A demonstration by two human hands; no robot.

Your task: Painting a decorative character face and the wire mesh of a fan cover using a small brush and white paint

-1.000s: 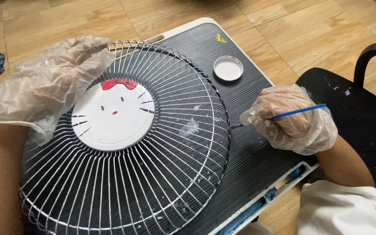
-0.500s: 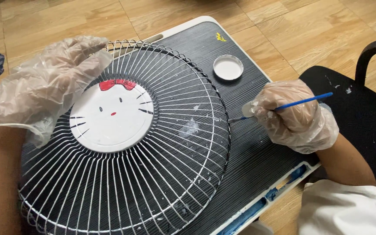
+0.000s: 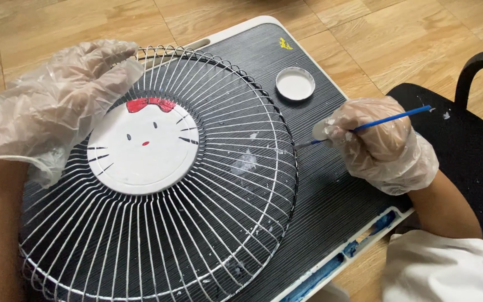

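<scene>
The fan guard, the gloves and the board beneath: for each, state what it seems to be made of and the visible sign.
Fan guard: probably metal wire painted white; thin stiff radial spokes, glossy.
Gloves on the left hand and right hand: thin clear plastic film; loose, wrinkled, see-through.
Board: looks like dark wood-grain laminate with a white plastic rim; fine straight streaks, though the core cannot be told.
</scene>
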